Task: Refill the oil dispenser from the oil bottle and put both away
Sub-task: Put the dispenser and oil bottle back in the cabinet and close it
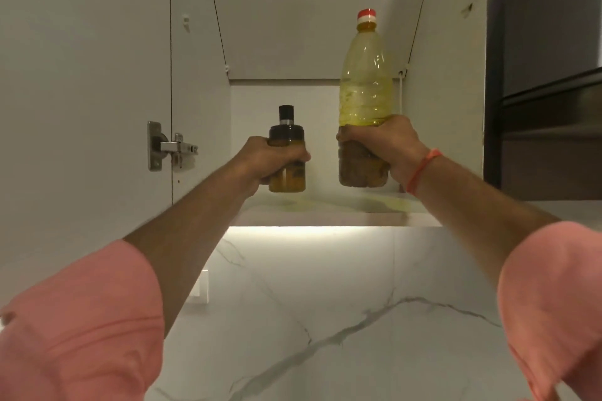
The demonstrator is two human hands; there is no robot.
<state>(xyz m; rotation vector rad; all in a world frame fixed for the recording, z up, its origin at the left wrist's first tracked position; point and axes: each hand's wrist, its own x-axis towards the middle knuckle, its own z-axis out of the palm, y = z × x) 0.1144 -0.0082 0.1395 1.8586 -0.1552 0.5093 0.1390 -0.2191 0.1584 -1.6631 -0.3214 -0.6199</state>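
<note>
Both arms reach up into an open wall cupboard. My left hand (pixel 270 161) grips the oil dispenser (pixel 287 130), a small glass bottle with a black cap and yellow oil in it, held upright just above the cupboard shelf (pixel 325 210). To its right, my right hand (pixel 382 146) is wrapped round the lower part of the oil bottle (pixel 365 75), a tall clear plastic bottle with a red cap, partly filled with yellow oil. It stands upright too, its base close to the shelf; whether either base touches the shelf I cannot tell.
The cupboard door (pixel 81 75) stands open on the left, its metal hinge (pixel 169 146) beside my left forearm. A light strip (pixel 325 229) glows under the shelf, above a marble wall (pixel 325 319). A dark appliance (pixel 550 107) sits at the right.
</note>
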